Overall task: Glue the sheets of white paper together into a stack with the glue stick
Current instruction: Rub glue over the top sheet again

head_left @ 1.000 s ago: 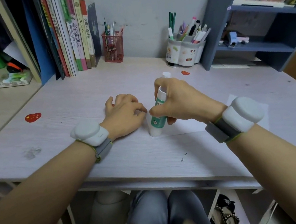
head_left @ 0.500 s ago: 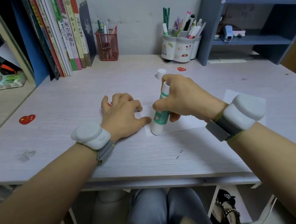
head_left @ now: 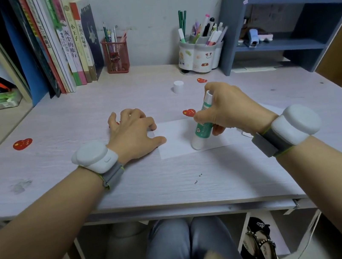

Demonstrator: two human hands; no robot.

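The right hand (head_left: 227, 107) grips a white-and-green cylindrical glue stick (head_left: 201, 127), fingers (head_left: 202, 117) curled round its upper body and the thumb against its near side below them. The glue stick stands tilted, top leaning away from the person, lower end touching a white rectangular sheet of paper (head_left: 176, 138) near that sheet's front edge. The paper lies flat on the pale wood-grain table (head_left: 151, 184), between the two hands. More white paper shows beyond the right wrist; whether it is a separate sheet cannot be told.

The left hand (head_left: 131, 133) rests palm down on the table at the paper's left edge. Its fingers are loosely bent and slightly spread, holding nothing; the thumb tip touches or overlaps the sheet's left margin, and an upper fingertip reaches its far left corner.

A small white cylindrical cap (head_left: 178, 86) stands upright on the table, well behind the paper and apart from both hands. A red heart-shaped sticker (head_left: 189, 112) lies just beside the glue stick at the paper's far edge. Each wrist carries a white device on a grey strap.
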